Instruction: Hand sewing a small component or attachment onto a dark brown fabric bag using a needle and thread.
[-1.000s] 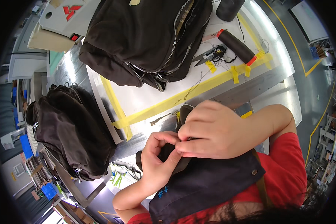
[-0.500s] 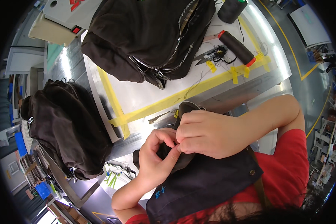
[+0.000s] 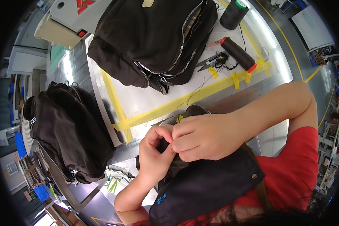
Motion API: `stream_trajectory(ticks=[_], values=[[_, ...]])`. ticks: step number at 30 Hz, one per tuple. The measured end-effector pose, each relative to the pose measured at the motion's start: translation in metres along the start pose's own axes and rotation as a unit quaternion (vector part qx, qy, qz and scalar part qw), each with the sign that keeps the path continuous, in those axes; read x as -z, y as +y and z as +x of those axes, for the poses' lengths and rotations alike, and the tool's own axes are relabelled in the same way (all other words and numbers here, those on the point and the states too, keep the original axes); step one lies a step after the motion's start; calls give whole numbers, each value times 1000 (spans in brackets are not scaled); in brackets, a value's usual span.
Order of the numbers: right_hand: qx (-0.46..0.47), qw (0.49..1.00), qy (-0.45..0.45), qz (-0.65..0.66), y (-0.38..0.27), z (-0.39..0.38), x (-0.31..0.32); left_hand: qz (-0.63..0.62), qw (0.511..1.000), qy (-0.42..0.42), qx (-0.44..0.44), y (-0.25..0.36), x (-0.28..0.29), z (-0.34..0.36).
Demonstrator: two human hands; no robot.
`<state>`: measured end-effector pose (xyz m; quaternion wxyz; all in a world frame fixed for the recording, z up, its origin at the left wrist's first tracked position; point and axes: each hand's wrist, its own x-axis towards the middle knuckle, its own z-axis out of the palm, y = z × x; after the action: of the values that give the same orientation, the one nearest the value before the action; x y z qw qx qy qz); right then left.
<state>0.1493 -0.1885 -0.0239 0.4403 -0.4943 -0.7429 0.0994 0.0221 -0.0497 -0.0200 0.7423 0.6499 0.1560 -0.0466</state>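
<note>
My left hand [image 3: 153, 153] and my right hand [image 3: 205, 137] meet at the fingertips, both closed in a pinch. Whatever sits between their fingers is too small or hidden to make out. Right under them, over my lap, lies a dark brown fabric piece [image 3: 195, 110] with a zipper edge at its top; most of it is covered by the hands. A bit of yellow tape [image 3: 179, 118] shows beside the right knuckles. Below the fabric spreads a dark navy apron [image 3: 207, 184].
A large dark backpack [image 3: 139, 41] with open zippers lies on the taped white table [image 3: 150, 101]. Thread snips [image 3: 207, 62], a dark thread cone [image 3: 239, 54] and another cone [image 3: 233, 15] lie at its right. Another dark bag [image 3: 69, 132] sits left; a machine [image 3: 69, 17] stands behind.
My right hand and forearm have tilted, the elbow rising, and the joined fingertips have shifted slightly left. The view has moved a little. Both hands stay pinched together.
</note>
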Motion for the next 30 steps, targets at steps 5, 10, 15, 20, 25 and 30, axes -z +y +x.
stream_trajectory(ticks=[5, 10, 15, 20, 25, 30], values=[[14, 998, -45, -39, 10, 6, 14, -18, 999, 28, 16, -4, 4, -3], [30, 994, -98, -45, 9, 2, 19, -40, 999, 24, -2, -5, 3, -1], [119, 992, -35, 17, 2, 41, 6, 16, 999, 38, -17, -13, 9, 1], [-86, 983, -70, 147, -7, 60, 28, -16, 993, 94, -72, -10, 12, 9], [-292, 865, -79, 401, -35, 77, 42, -42, 974, 182, -132, 2, 2, 9], [-225, 941, 60, 247, -50, 110, 48, -60, 939, 264, -213, 17, -1, 9]])
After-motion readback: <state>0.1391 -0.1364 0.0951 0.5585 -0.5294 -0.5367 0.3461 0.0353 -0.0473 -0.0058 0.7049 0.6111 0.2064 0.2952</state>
